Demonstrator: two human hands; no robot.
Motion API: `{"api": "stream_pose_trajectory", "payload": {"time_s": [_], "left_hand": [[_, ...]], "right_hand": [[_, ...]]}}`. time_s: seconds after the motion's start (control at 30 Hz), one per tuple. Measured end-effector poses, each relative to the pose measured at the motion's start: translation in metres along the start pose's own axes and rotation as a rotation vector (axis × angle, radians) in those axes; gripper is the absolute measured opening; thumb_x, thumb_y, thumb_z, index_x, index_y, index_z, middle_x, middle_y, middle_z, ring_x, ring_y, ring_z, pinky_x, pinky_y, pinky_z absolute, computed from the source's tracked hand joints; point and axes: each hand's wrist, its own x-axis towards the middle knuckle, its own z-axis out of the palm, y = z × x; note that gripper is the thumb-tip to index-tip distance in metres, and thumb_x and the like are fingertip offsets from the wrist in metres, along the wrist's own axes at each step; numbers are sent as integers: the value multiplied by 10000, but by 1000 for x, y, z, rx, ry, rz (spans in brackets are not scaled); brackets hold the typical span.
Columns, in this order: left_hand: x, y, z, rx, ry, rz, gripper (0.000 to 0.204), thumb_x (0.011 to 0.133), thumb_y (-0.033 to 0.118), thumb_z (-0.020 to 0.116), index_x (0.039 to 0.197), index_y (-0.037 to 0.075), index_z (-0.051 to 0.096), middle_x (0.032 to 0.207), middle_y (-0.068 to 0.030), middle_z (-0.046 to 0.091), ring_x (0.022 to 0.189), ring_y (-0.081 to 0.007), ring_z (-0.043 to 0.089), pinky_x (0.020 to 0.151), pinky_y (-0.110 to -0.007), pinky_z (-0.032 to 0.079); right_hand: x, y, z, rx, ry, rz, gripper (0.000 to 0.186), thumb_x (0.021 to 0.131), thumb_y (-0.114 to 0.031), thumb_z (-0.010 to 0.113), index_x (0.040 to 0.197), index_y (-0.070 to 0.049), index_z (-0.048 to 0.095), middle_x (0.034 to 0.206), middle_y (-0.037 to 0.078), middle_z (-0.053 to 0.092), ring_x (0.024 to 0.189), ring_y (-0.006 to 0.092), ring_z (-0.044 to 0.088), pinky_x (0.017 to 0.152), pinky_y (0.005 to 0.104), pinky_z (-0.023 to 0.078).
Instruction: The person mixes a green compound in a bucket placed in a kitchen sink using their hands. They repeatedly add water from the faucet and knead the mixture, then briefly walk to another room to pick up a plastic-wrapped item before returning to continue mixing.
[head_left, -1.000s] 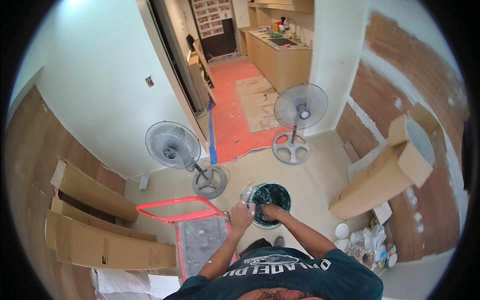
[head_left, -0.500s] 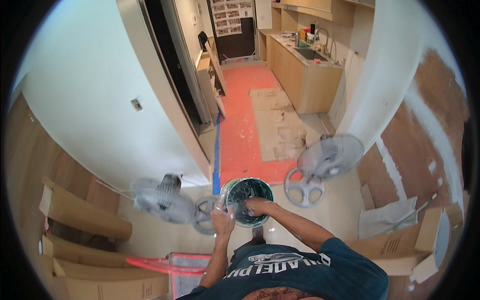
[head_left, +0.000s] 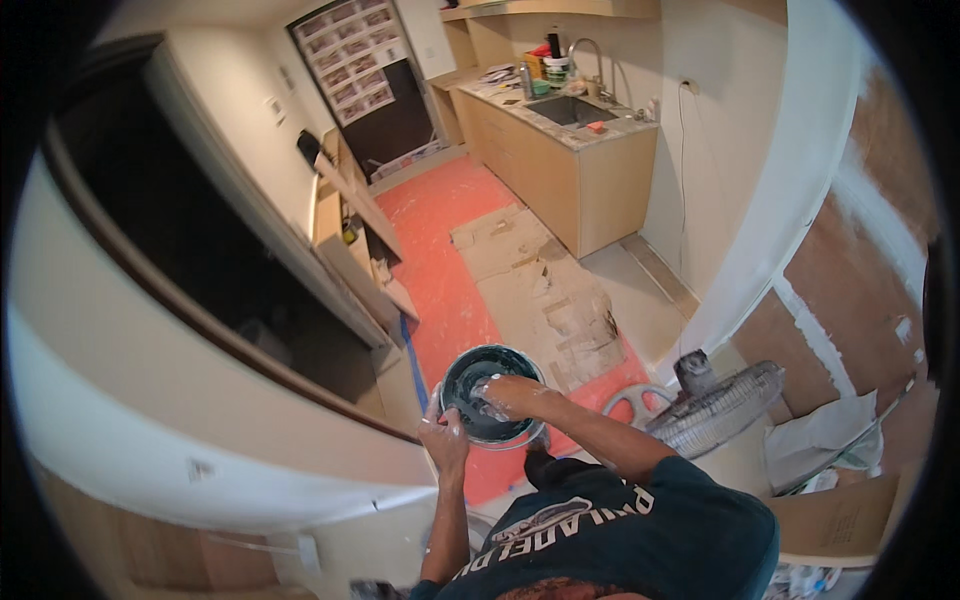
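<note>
A round bucket (head_left: pixel 492 352) with a dark green inside hangs in front of me above the floor covering. Dark liquid seems to lie in it, with pale smears. My left hand (head_left: pixel 443 435), marked with white residue, is closed on the bucket's near-left rim. Inside the opening is my right hand (head_left: pixel 512 397), reaching in from the right with whitish residue on it. Its fingers look curled together low in the bucket; whatever they hold, if anything, cannot be made out.
Red sheeting (head_left: pixel 430 250) and cardboard (head_left: pixel 540 290) cover the floor ahead. A counter with a sink (head_left: pixel 575 112) stands at the far right. Near right is a fan (head_left: pixel 720 410). To the left are a dark doorway (head_left: pixel 220 230) and leaning boards (head_left: pixel 360 190).
My view has turned and come closer to the kitchen, the bucket moving along with me over the red sheeting. The left fan has mostly slipped out of sight; my right hand stays in the bucket.
</note>
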Motion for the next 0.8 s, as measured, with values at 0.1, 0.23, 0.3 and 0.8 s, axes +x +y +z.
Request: {"api": "stream_pose_trajectory", "payload": {"time_s": [0.1, 0.23, 0.3, 0.8], "left_hand": [[101, -20, 16, 7, 49, 58, 446, 806, 25, 505, 1232, -91, 573, 978, -182, 694, 847, -183, 655, 792, -316, 516], [230, -58, 31, 111, 48, 4, 416, 823, -8, 507, 1225, -85, 583, 1012, -172, 685, 903, -204, 650, 849, -325, 497], [294, -84, 41, -12, 107, -13, 405, 828, -24, 505, 1219, -88, 586, 1034, -167, 681, 937, -211, 645, 878, -329, 485], [791, -147, 330, -298, -327, 88, 418, 828, -18, 494, 1230, -106, 568, 1101, -161, 668, 1010, -189, 627, 916, -323, 478]], "right_hand": [[80, 39, -56, 0, -55, 33, 276, 826, -165, 639, 1066, -29, 623, 1047, 230, 644, 958, 397, 630, 831, 486, 499], [185, 110, -99, 25, 91, -70, 287, 846, -207, 639, 1075, -34, 634, 941, 211, 670, 912, 396, 645, 812, 480, 505], [231, 133, -134, 53, 122, -68, 279, 873, -226, 619, 1072, -31, 635, 926, 200, 675, 906, 400, 644, 802, 475, 505], [411, 495, -465, 1057, 1159, 146, 477, 1020, -468, 393, 641, -183, 446, 596, -66, 408, 529, 60, 366, 521, 229, 314]]}}
